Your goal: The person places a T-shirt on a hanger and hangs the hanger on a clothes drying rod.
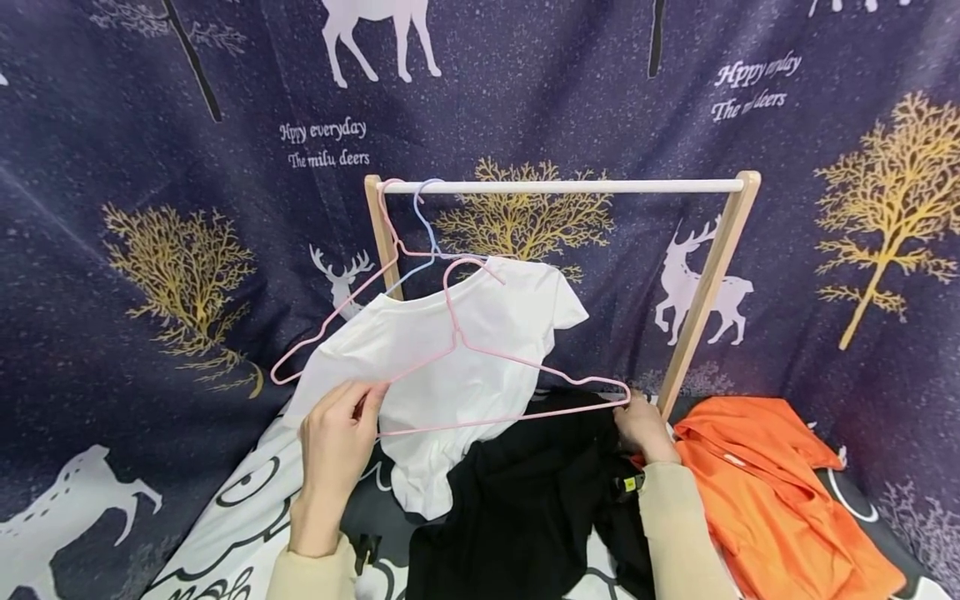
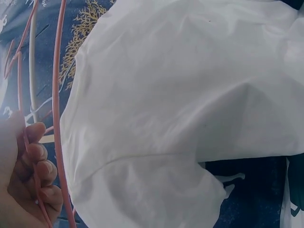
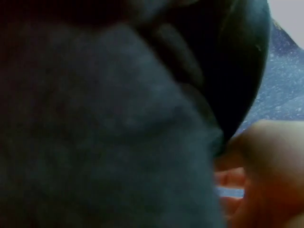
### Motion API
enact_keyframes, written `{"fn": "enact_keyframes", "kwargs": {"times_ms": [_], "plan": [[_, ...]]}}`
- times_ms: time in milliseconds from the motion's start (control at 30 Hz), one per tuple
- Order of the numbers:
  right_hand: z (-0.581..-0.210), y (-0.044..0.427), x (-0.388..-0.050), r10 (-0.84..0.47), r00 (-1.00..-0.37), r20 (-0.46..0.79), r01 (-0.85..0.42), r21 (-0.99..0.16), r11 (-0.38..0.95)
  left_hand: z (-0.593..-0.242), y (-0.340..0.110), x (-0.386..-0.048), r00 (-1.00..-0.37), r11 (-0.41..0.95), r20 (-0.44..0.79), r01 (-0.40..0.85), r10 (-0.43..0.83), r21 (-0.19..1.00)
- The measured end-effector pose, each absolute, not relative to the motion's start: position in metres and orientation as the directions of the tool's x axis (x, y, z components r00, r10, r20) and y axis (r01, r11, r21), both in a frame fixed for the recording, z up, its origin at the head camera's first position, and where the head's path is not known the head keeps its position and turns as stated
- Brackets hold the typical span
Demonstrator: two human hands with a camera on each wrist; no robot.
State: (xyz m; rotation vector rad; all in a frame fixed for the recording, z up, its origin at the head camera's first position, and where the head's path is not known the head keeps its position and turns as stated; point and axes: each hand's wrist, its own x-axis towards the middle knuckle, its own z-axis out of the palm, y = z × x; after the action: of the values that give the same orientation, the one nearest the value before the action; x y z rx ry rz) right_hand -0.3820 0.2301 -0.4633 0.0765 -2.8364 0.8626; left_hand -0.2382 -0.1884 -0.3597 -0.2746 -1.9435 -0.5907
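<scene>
Seemingly a home: drape (image 1: 540, 92), clothes rack (image 1: 600, 187)

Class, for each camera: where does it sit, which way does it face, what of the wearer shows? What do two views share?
Head: on the head, looking forward and down at the rack and white shirt; left-hand grip, right-hand grip and sleeves show.
Left wrist: on that wrist, facing the white shirt; left-hand grip shows, holding a pink hanger.
Right wrist: on that wrist, facing a blurred dark surface; part of right-hand grip shows.
Head and left wrist share the white shirt.
</scene>
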Motion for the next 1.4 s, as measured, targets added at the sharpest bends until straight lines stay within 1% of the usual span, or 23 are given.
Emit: {"fn": "enact_keyframes", "kwargs": {"times_ms": [100,233,333,400,567,700,900,1167,1400], "plan": [[-0.45,0.229,-0.376,0.048,-0.977,0.206,-0.086,-0.596,0.799,-0.359,-0.187,-0.238,-0.436,0.847,0.898,0.452,-0.065,0.281],[-0.435,0.228,-0.366,0.077,-0.964,0.254,-0.112,-0.653,0.749,-0.36,-0.184,-0.239,-0.442,0.838,0.895,0.465,-0.058,0.284],[-0.427,0.226,-0.362,0.091,-0.949,0.302,-0.138,-0.658,0.741,-0.362,-0.183,-0.239,-0.45,0.84,0.891,0.461,-0.056,0.286],[-0.421,0.225,-0.361,0.098,-0.946,0.31,-0.152,-0.689,0.708,-0.363,-0.182,-0.239,-0.458,0.844,0.887,0.451,-0.06,0.29],[-0.406,0.222,-0.356,0.158,-0.939,0.305,-0.133,-0.745,0.654,-0.364,-0.179,-0.239,-0.48,0.854,0.875,0.429,-0.061,0.294],[-0.39,0.22,-0.346,0.19,-0.913,0.362,-0.144,-0.72,0.678,-0.365,-0.177,-0.24,-0.488,0.856,0.871,0.422,-0.064,0.299],[-0.369,0.219,-0.33,0.182,-0.88,0.438,-0.189,-0.675,0.714,-0.366,-0.173,-0.241,-0.485,0.861,0.872,0.416,-0.062,0.293],[-0.348,0.216,-0.311,0.184,-0.842,0.507,-0.226,-0.641,0.733,-0.364,-0.171,-0.242,-0.454,0.866,0.888,0.414,-0.071,0.281],[-0.335,0.212,-0.298,0.229,-0.816,0.53,-0.198,-0.63,0.751,-0.362,-0.172,-0.24,-0.43,0.867,0.898,0.412,-0.087,0.281]]}}
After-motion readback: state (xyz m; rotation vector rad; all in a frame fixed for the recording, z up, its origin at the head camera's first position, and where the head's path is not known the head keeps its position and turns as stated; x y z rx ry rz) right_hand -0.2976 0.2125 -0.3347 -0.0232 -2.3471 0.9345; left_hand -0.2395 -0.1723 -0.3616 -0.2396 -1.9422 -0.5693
